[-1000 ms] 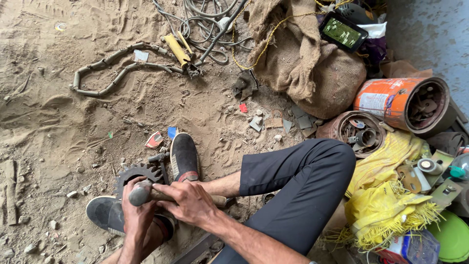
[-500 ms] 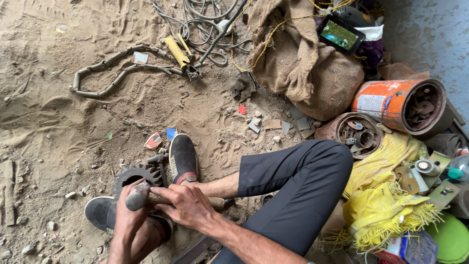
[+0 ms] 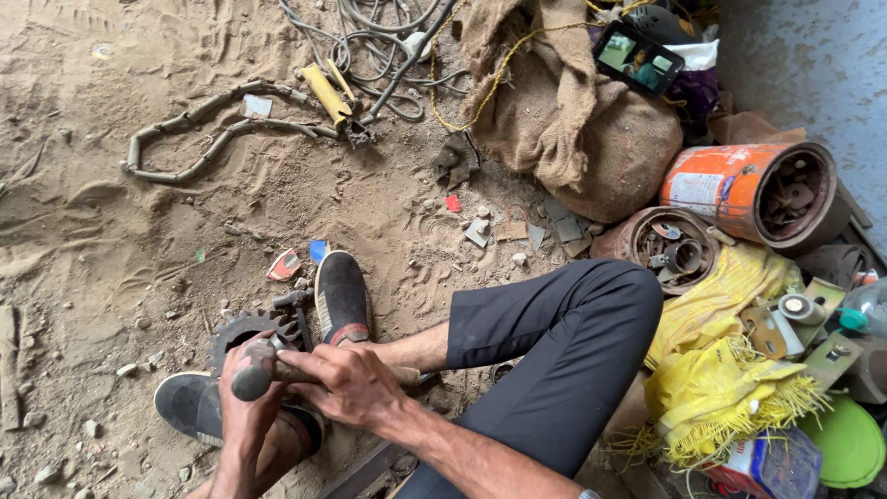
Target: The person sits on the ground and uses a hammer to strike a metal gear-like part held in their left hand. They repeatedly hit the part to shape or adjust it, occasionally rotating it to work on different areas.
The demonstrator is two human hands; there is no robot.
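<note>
I sit on sandy ground with my black shoes point(image 3: 342, 296) on either side of a dark toothed sprocket point(image 3: 238, 328). Just above the sprocket, both hands hold a grey metal rod with a rounded end point(image 3: 251, 379). My left hand point(image 3: 242, 411) wraps it near the rounded end. My right hand point(image 3: 349, 386) grips the shaft further back. The hands hide most of the rod. A small dark metal part point(image 3: 294, 300) stands beside the sprocket.
Behind lie a burlap sack point(image 3: 591, 129) with a lit phone point(image 3: 639, 57) on it, tangled cables point(image 3: 370, 32) and a yellow-handled tool point(image 3: 328, 92). To the right are an orange tin point(image 3: 739, 185), a rusty tub of parts point(image 3: 665, 249), yellow cloth point(image 3: 721, 323) and a green lid point(image 3: 845, 444).
Both hands and the rod's rounded end have dropped slightly toward the sprocket. The grip looks the same.
</note>
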